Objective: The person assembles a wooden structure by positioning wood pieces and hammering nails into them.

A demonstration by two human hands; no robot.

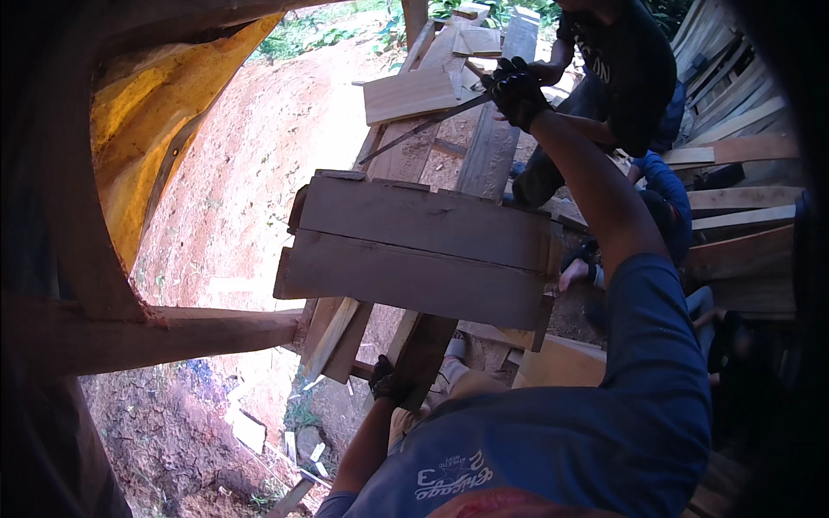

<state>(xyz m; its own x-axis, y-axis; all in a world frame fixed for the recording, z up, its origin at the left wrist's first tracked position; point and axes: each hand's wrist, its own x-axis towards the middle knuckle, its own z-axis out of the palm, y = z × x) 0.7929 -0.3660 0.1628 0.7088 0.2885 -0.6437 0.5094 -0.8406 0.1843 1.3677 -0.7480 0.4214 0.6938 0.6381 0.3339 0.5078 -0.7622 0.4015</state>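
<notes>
My right hand [518, 97], in a black glove, is stretched far forward and closed on one end of a long thin dark blade [423, 129]. The blade slants down to the left over the planks; its exact kind does not show. Close beside that glove is the bare hand of another person [553, 73]. Between my arms lies a crate-like piece of wide boards [419, 237] with end pieces at both sides. Below it, my left hand [382, 377], also gloved, grips the left edge of a dark wooden plank [423, 350].
Long planks [496, 147] and a loose pale board [410, 95] lie ahead. At left stand a timber post with a crossbeam [199, 337] and a yellow sheet [155, 112]. Stacked boards [743, 224] and another person in blue [665, 194] are at right. Wood scraps [250, 429] litter the dirt.
</notes>
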